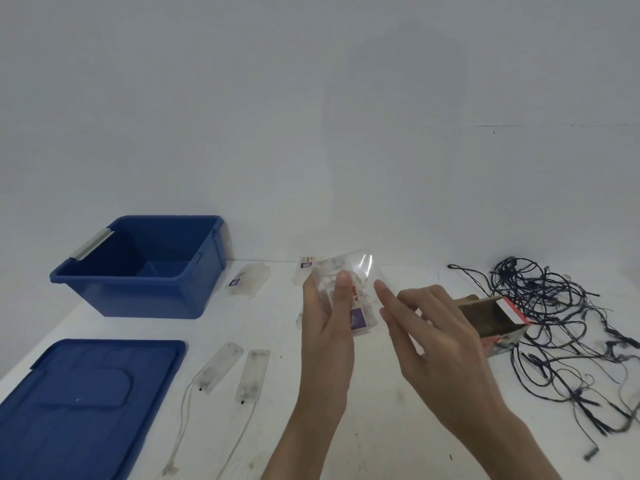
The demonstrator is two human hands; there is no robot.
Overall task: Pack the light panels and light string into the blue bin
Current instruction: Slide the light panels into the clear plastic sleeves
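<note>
left grip (325, 327) pinches the bagged light panel (358, 317) upright; blue bin (121, 277) sits far-left, nearest it; right grip (436, 337) loose.

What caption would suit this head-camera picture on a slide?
Left hand holds a clear packet above the table, right hand beside it; blue bin and tangled light string lie aside.

Left grip (325, 330) holds a clear packeted light panel (358, 315) upright, thumb across its front. Right grip (440, 337) has its fingers straight, at the packet's right edge. An open cardboard box (498, 317) lies on its side behind it, beside the tangled dark light string (554, 313). The blue bin (145, 299) stands open on the white worktop (381, 427), with the blue lid (86, 403) flat in front. Two bare light panels lie side by side beside the lid, the left one (219, 367) and the right one (252, 374).
</note>
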